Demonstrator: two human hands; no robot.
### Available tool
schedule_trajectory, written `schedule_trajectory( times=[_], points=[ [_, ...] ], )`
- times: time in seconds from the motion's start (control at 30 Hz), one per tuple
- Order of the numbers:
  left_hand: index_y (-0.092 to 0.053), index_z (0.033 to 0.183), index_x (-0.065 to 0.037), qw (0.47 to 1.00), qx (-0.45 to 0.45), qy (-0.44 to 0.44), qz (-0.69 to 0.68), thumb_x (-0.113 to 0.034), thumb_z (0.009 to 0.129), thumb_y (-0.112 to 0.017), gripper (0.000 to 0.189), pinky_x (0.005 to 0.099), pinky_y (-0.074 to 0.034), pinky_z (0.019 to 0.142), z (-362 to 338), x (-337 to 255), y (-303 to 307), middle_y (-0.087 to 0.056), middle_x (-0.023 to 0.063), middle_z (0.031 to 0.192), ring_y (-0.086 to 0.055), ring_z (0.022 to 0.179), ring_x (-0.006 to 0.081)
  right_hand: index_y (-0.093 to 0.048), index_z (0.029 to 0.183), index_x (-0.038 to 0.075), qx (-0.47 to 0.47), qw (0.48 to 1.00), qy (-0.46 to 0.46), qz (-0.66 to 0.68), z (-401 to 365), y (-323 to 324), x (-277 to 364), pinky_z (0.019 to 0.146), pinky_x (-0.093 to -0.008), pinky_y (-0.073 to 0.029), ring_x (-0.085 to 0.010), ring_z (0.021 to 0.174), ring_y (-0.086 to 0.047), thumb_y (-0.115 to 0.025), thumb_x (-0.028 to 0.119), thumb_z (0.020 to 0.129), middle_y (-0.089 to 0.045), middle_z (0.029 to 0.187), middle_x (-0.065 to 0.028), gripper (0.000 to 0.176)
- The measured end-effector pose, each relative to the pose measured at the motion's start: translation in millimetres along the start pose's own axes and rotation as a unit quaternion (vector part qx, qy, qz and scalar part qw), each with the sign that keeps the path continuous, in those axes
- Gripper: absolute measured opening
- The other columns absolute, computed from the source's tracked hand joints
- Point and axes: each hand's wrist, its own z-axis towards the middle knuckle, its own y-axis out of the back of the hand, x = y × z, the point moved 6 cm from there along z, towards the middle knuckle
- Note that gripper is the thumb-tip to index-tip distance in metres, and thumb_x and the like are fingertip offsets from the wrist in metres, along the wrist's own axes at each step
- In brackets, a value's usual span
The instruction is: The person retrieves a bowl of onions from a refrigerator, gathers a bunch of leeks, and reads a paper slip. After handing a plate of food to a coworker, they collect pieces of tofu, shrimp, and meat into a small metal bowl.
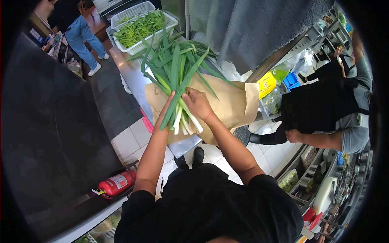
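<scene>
Currently on hand: one bunch of leeks (176,69), lying on brown paper (233,101) spread over a steel table (129,79), white ends toward the person. Left hand (167,108): fingers stretched flat along the stalks, touching them. Right hand (197,103): curled over the stalks just above the white ends. Behind the bunch, a white basket (172,20) of greens. On the floor, a red fire extinguisher (117,183).
</scene>
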Motion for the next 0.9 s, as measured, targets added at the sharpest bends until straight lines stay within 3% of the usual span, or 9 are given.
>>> schedule_trajectory(
  times=[0.13, 0.33, 0.4, 0.47, 0.63, 0.73, 0.77, 0.83, 0.9],
  points=[
    [-0.055, 0.117, -0.009, 0.999, -0.016, 0.030, 0.026, -0.042, 0.087, -0.057, 0.044, 0.0300, -0.045, 0.085, 7, 3, 11, -0.061, 0.0037, 0.104, -0.057, 0.096, 0.0164, -0.052, 0.088, -0.004, -0.070, 0.995, -0.029, 0.072, -2, -10, -8, 0.066, -0.0434, -0.041, -0.0405, 0.071, -0.054, -0.047, 0.023, 0.091, -0.056, 0.077, -0.0251, 0.027],
    [-0.051, 0.121, -0.009, 0.988, 0.012, 0.149, -0.033, -0.050, 0.081, -0.062, 0.058, 0.0338, -0.044, 0.089, 0, 18, 12, -0.058, 0.0067, 0.111, -0.055, 0.100, 0.0195, -0.051, 0.111, 0.001, -0.061, 0.994, 0.019, -0.091, -7, -25, 0, 0.081, -0.0477, -0.041, -0.0440, 0.091, -0.053, -0.050, 0.024, 0.088, -0.057, 0.089, -0.0276, 0.032],
    [-0.050, 0.122, -0.008, 0.992, 0.006, 0.127, -0.010, -0.049, 0.079, -0.065, 0.061, 0.0345, -0.044, 0.090, -2, 17, 10, -0.058, 0.0076, 0.112, -0.055, 0.101, 0.0200, -0.048, 0.118, -0.001, -0.037, 0.984, 0.053, -0.168, -8, -33, 11, 0.084, -0.0481, -0.040, -0.0439, 0.096, -0.052, -0.051, 0.022, 0.087, -0.056, 0.100, -0.0291, 0.039],
    [-0.048, 0.124, -0.007, 0.996, -0.017, 0.081, 0.034, -0.046, 0.073, -0.072, 0.069, 0.0360, -0.044, 0.093, -2, 12, 6, -0.057, 0.0093, 0.114, -0.055, 0.104, 0.0209, -0.045, 0.121, -0.003, -0.005, 0.993, 0.010, -0.118, -9, -29, 18, 0.088, -0.0462, -0.039, -0.0440, 0.101, -0.051, -0.049, 0.018, 0.086, -0.052, 0.112, -0.0303, 0.041],
    [-0.047, 0.124, -0.007, 0.995, -0.006, 0.096, -0.005, -0.038, 0.071, -0.071, 0.067, 0.0347, -0.051, 0.080, -5, 5, 5, -0.057, 0.0110, 0.108, -0.058, 0.094, 0.0229, -0.037, 0.127, -0.004, -0.055, 0.982, -0.050, 0.173, -9, -30, -3, 0.099, -0.0357, -0.035, -0.0322, 0.117, -0.048, -0.042, 0.008, 0.087, -0.051, 0.122, -0.0254, 0.042],
    [-0.043, 0.129, -0.005, 0.996, -0.021, 0.082, 0.036, -0.032, 0.073, -0.067, 0.066, 0.0340, -0.044, 0.090, -4, 3, 28, -0.054, 0.0112, 0.116, -0.053, 0.104, 0.0227, -0.042, 0.123, -0.004, -0.109, 0.991, 0.040, 0.062, -15, -32, 7, 0.094, -0.0368, -0.040, -0.0341, 0.104, -0.052, -0.046, 0.004, 0.084, -0.053, 0.113, -0.0231, 0.040],
    [-0.042, 0.129, -0.004, 0.995, -0.026, 0.054, 0.075, -0.031, 0.074, -0.066, 0.066, 0.0338, -0.043, 0.092, -6, -1, 35, -0.053, 0.0111, 0.116, -0.052, 0.105, 0.0226, -0.042, 0.123, -0.005, -0.052, 0.991, -0.024, 0.123, -17, -42, 1, 0.095, -0.0382, -0.039, -0.0349, 0.109, -0.049, -0.044, 0.005, 0.085, -0.051, 0.117, -0.0234, 0.039],
    [-0.041, 0.130, -0.004, 0.990, -0.015, 0.015, 0.140, -0.030, 0.074, -0.065, 0.066, 0.0334, -0.040, 0.094, -6, -5, 38, -0.052, 0.0109, 0.118, -0.051, 0.108, 0.0224, -0.042, 0.125, -0.004, -0.135, 0.990, 0.035, 0.011, -23, -68, -19, 0.096, -0.0422, -0.037, -0.0370, 0.111, -0.048, -0.044, 0.011, 0.088, -0.051, 0.119, -0.0242, 0.040],
    [-0.042, 0.129, -0.003, 0.993, 0.040, 0.031, 0.111, -0.026, 0.075, -0.063, 0.063, 0.0325, -0.038, 0.096, 14, 4, 39, -0.051, 0.0103, 0.118, -0.049, 0.109, 0.0217, -0.042, 0.127, -0.003, -0.021, 0.998, -0.034, 0.041, -20, -61, -21, 0.102, -0.0405, -0.032, -0.0361, 0.119, -0.043, -0.046, 0.011, 0.087, -0.047, 0.124, -0.0255, 0.043]
  ],
)
